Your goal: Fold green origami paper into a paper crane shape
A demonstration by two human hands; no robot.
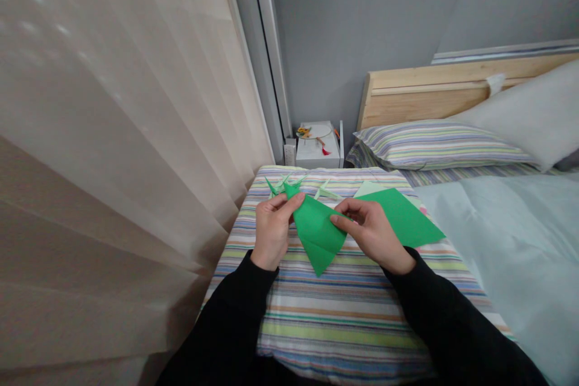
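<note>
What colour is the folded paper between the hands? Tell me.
The folded paper is bright green, shown best in the head view.

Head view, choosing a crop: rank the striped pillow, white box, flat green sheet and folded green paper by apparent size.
Striped pillow; then the flat green sheet and folded green paper, too alike to rank; then the white box, though its distance makes that unsure.

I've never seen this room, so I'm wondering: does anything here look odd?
A white scrap clings to the wooden headboard and looks stray. Otherwise nothing stands out: just green paper held over striped bedding.
</note>
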